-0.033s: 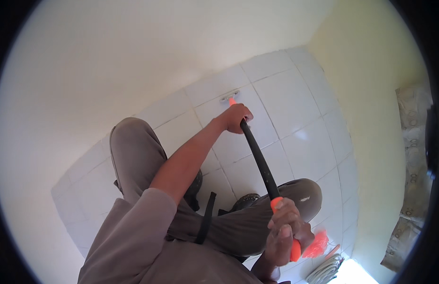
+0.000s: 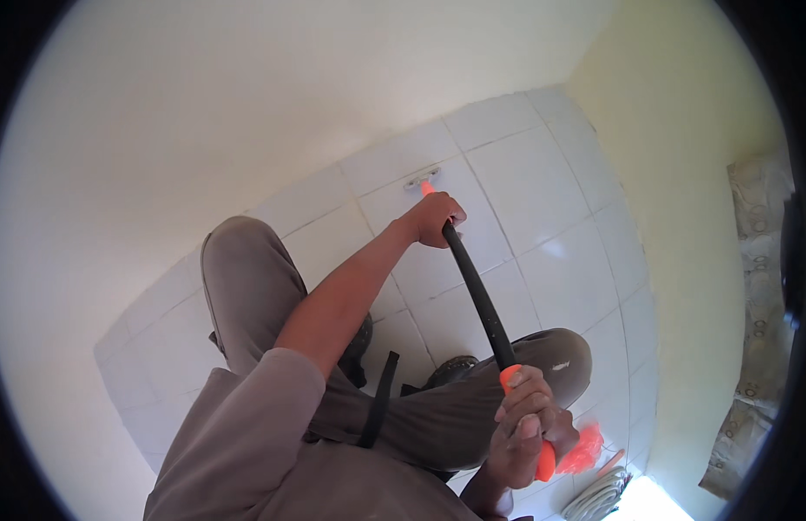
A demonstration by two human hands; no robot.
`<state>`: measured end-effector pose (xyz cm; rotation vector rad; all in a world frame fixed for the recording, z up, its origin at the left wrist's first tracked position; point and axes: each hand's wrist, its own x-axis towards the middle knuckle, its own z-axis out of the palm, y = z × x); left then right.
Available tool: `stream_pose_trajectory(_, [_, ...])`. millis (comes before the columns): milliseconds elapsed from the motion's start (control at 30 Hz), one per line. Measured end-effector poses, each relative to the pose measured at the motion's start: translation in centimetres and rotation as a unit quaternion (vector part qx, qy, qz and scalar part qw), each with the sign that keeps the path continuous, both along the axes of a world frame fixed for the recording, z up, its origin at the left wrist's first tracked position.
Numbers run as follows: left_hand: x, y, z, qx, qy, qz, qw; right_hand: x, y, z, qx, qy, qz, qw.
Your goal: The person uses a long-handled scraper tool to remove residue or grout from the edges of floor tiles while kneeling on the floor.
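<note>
Both my hands are closed round one long tool (image 2: 479, 291) with a black shaft and orange parts. Near its far end my left hand (image 2: 436, 219) wraps the shaft just behind a short orange section. Beyond that hand, a small, pale, crosswise head (image 2: 422, 179) appears against a floor tile; whether it touches the tile I cannot tell. My right hand (image 2: 529, 430) clasps the orange grip (image 2: 546, 462) at the near end, above my bent right knee. The tool slants from upper middle to lower right. Its exact kind does not show.
White tiles (image 2: 542, 191) cover the floor, bounded by cream walls (image 2: 203, 113). My bent knees flank the tool. At lower right lie a red plastic bag (image 2: 583, 450) and a pale coiled hose or cable (image 2: 595, 499). Patterned fabric (image 2: 750, 321) hangs at the right.
Both hands and the tool sit almost exactly as before, with only a very slight shift down and right. The grasps are the same.
</note>
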<state>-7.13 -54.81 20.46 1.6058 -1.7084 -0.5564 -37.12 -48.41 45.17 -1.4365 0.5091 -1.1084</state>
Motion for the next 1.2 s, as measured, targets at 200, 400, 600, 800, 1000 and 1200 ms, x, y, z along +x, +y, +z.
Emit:
stream_pose_trajectory(200, [-0.5,2.0,0.0,0.010,0.005,0.035,0.999,0.7,1.3,0.1,-0.003,-0.024,0.002,1.000])
stream_pose_trajectory(400, [1.7,4.3,-1.1,-0.008,-0.026,0.052,0.998,1.4,3.4,-0.7,-0.043,-0.007,0.060,0.997])
stream_pose_trajectory(600, [0.9,5.1,-1.8,-0.083,-0.024,0.040,0.995,0.5,4.5,-1.1,-0.032,-0.030,0.061,0.997])
stream_pose_trajectory(800, [-0.1,6.0,-2.5,-0.055,-0.043,0.077,0.995,-1.0,5.0,-1.8,-0.035,-0.021,0.079,0.996])
stream_pose_trajectory(1000, [0.6,7.3,-2.3,-0.048,-0.067,0.107,0.991,-0.3,4.2,-2.9,-0.061,-0.004,0.136,0.989])
stream_pose_trajectory(1200, [-0.8,7.0,-3.2,-0.075,-0.057,0.117,0.989,-2.1,1.1,-3.5,0.003,-0.058,0.073,0.996])
